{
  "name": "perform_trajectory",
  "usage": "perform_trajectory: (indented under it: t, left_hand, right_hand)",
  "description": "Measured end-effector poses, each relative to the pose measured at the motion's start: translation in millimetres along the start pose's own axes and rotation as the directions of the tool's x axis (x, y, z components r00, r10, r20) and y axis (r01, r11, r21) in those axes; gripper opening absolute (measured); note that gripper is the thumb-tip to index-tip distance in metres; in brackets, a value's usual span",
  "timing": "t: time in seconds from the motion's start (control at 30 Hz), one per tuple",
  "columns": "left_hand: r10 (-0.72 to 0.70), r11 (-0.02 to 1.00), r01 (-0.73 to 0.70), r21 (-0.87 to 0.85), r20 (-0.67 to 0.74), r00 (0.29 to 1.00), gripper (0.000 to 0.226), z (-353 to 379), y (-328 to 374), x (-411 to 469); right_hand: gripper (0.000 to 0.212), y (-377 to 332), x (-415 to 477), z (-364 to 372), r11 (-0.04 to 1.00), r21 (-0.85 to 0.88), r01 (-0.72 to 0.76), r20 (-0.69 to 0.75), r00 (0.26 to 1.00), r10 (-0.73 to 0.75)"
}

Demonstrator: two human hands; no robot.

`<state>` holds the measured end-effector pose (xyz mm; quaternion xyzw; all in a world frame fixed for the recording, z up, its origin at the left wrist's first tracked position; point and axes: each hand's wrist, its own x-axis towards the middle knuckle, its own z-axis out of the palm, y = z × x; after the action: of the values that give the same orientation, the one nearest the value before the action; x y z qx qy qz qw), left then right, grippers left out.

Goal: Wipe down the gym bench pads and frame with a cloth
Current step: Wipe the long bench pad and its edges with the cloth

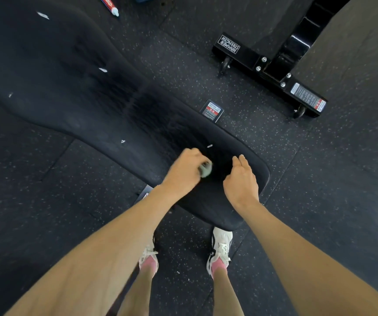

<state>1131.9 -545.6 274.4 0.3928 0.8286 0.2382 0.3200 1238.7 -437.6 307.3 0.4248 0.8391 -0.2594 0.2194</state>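
Fingers (196, 153) bunching the cloth (205, 170) over the seat pad (183, 131)

The left hand (187, 166) is gripping a small pale-green wad, seemingly the cloth, over the black pad's near end. The right hand (240, 181) is poised just beside it, fingers straight, holding nothing. White flecks (103, 69) are dotting the pad. Spreading the wad flatter would likely be covering more per stroke, and overlapping passes toward the back pad (35, 65) look advisable.

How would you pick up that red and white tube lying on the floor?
Take the tube by its red-and-white body, just behind the white cap, coming down from above with fingers either side of its narrow width. It lies flat on the floor, so only the top and long sides are free.
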Motion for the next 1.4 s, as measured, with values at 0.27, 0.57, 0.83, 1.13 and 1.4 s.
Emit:
perform_trajectory:
  t: [0.27, 0.57, 0.83, 1.13, 1.4]
  left_hand:
    - [-0.436, 0.878, 0.478, -0.029, -0.461, 0.773, 0.037, -102, -119, -24]
    - [-0.341, 0.931, 0.364, -0.019, -0.401, 0.85, 0.041, -52, -100, -47]
    - [-0.042, 0.992, 0.058, 0.109, -0.149, 0.988, 0.034, -64, -115, -66]
    - [0.239, 0.887, -0.108, 0.449, -0.246, 0.939, 0.037, -79, -159, -49]
    - [-0.31, 0.91, 0.402, 0.103, -0.475, 0.824, 0.037, -140, -167, -8]
  right_hand:
    - [0.06, -69, -1, 36, 0.987, -0.033, 0.156, 0.042, 0.987, -0.154]
    - [0.065, -135, -3, 70, 0.965, -0.133, 0.227, 0.087, 0.972, -0.217]
    - [0.068, -152, -7, 78, 0.984, -0.122, 0.129, 0.031, 0.992, -0.126]
    - [0.067, -159, -5, 81, 0.952, -0.278, 0.128, 0.019, 0.992, -0.128]
    - [0.063, -165, 9, 69, 0.961, -0.247, 0.124, -0.059, 0.988, -0.142]
